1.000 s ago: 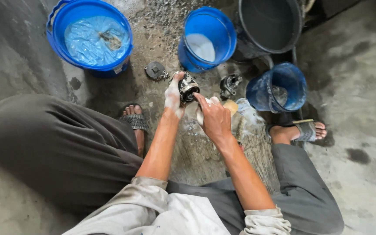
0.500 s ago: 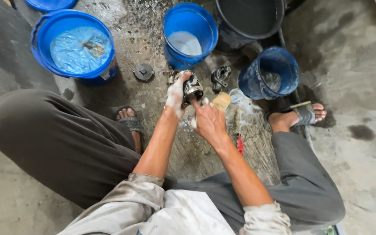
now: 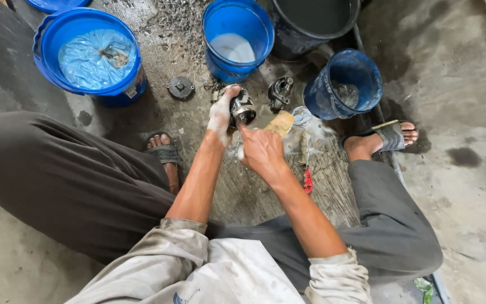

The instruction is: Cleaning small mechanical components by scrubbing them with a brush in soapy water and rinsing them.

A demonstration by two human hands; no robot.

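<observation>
1. Here, the left hand point(image 3: 221, 115), white with soap, has its grip closed around a dark round metal part point(image 3: 242, 108), held above the wet floor point(image 3: 468, 101) between the person's knees.
2. The right hand point(image 3: 262, 152) sits just beside it, one finger touching the part; whether its grip holds anything I cannot tell.
3. Around them lie a round metal cap point(image 3: 180, 88), a second dark metal piece point(image 3: 280, 92), a tan sponge point(image 3: 280, 123) and a red-handled brush point(image 3: 306, 160).
4. A big blue tub point(image 3: 88, 56) holds bluish water; a blue bucket point(image 3: 236, 38) holds pale liquid; a smaller blue bucket point(image 3: 344, 84) looks wet inside.
5. A black bucket point(image 3: 313, 22) is cut off at the top edge.
</observation>
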